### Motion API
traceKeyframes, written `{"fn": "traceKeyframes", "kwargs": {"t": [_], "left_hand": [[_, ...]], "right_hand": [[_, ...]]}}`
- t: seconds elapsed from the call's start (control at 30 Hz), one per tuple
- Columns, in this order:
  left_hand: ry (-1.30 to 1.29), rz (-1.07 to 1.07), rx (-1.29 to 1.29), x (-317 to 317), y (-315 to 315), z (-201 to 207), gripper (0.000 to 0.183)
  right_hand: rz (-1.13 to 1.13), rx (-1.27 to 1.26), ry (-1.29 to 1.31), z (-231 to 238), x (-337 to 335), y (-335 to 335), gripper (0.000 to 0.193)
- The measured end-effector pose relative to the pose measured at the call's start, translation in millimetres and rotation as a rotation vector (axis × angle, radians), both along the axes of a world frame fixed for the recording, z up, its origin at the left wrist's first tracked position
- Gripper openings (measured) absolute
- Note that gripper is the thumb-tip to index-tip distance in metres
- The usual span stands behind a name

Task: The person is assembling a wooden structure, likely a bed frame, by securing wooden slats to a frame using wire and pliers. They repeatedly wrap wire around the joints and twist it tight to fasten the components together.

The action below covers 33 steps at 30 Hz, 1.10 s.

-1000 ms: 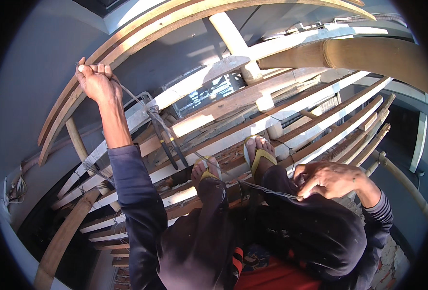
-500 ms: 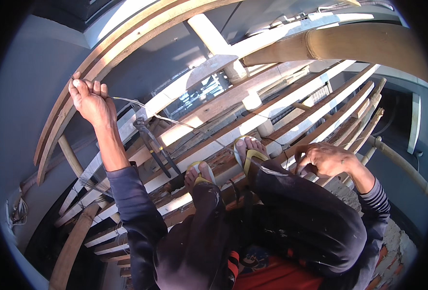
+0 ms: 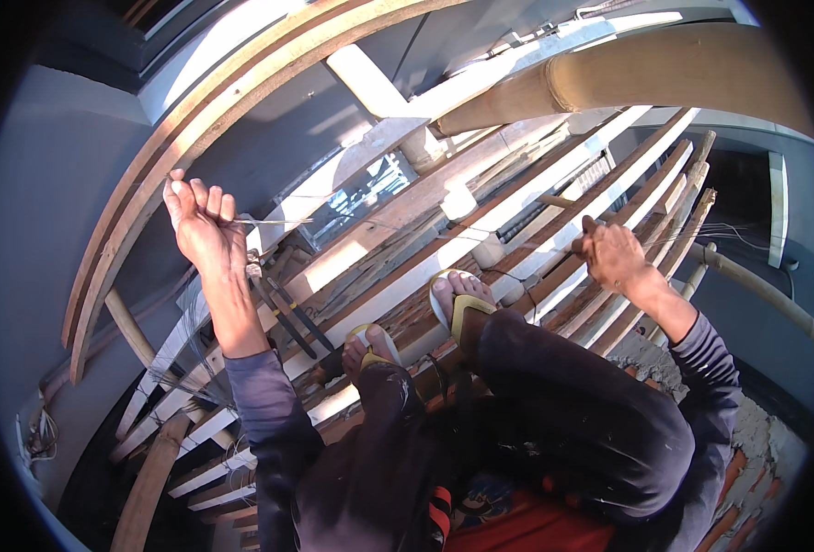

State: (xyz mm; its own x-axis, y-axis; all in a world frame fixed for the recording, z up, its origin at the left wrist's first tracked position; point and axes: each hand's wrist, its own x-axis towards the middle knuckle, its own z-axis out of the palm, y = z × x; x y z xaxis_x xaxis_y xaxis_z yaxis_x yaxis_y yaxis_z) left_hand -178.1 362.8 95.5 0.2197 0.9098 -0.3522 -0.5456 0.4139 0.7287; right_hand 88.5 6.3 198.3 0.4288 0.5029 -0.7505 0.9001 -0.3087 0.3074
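Note:
My left hand [image 3: 200, 228] is raised at the left, next to a curved wooden beam [image 3: 149, 184]. Its fingers pinch the end of a thin wire [image 3: 274, 222] that sticks out to the right. My right hand [image 3: 614, 253] is a closed fist out at the right, above the slanted wooden planks [image 3: 554, 235]. A fine strand of wire seems to lead into it. Between the hands are my two feet in yellow-strapped sandals [image 3: 458, 304], resting on the planks.
A dark-handled cutting tool [image 3: 283, 317] lies on the planks below my left hand. A thick bamboo pole [image 3: 664, 69] crosses the top right. More bamboo poles [image 3: 149, 478] and loose wire [image 3: 182, 386] sit lower left. Brick rubble [image 3: 747, 442] is at lower right.
My right hand has moved from beside my knee out to the right over the planks. My left hand has shifted a little to the right along the beam, still pinching the wire.

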Motion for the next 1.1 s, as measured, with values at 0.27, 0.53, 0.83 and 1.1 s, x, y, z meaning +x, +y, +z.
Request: {"fn": "traceKeyframes", "kwargs": {"t": [0.27,0.53,0.83,1.1], "left_hand": [[0.210,0.098,0.132,-26.5,36.2,-22.9,0.012],[-0.266,-0.168,0.160,-23.0,-1.5,20.8,0.013],[0.623,0.275,0.656,-14.8,28.9,-0.7,0.021],[-0.119,-0.169,0.142,1.6,-37.3,28.1,0.014]], "right_hand": [[-0.492,1.108,1.152,135.0,2.9,62.4,0.021],[-0.076,0.536,-0.075,28.6,23.4,8.6,0.018],[-0.429,0.922,1.793,98.1,-12.9,46.8,0.016],[-0.276,0.850,-0.113,32.1,47.3,-16.1,0.017]]}}
